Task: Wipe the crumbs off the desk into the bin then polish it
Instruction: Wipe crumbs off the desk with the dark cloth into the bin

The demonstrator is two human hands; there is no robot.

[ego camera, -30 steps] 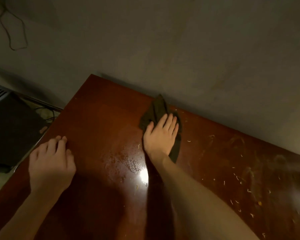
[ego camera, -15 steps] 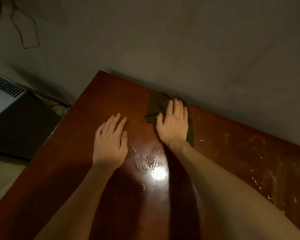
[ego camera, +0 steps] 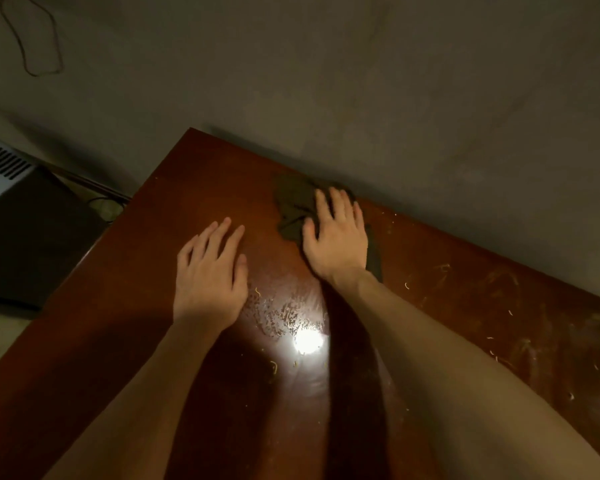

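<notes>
A glossy reddish-brown wooden desk (ego camera: 194, 188) fills the lower part of the view, its far edge running along a plain grey wall (ego camera: 395, 98). The right hand (ego camera: 336, 237) lies palm down on a crumpled dark olive-green cloth (ego camera: 291, 206) close to that far edge, its fingers (ego camera: 336, 206) stretched out flat and slightly spread, pressing on the fabric rather than curling round it; the cloth shows past the fingertips, to the left of the thumb and as a strip along the hand's right side. The left hand (ego camera: 210, 275) rests flat on the bare wood just beside it, nearer the person, its fingers (ego camera: 219, 233) extended, a little apart, and holding nothing. Between the two forearms a bright spot of reflected light (ego camera: 307, 341) shines off the desk, with a patch of wet-looking streaks around it. Small pale yellowish crumbs (ego camera: 510, 311) are scattered over the right part of the desk among dull smears, and a few more lie near the bright spot and beside the left hand. Off the desk's left edge stands a dark box-shaped object (ego camera: 28, 237) with a light vented panel behind it, and thin cables on the floor near the corner. A thin looped cord (ego camera: 32, 36) hangs on the wall at upper left. No bin can be made out.
</notes>
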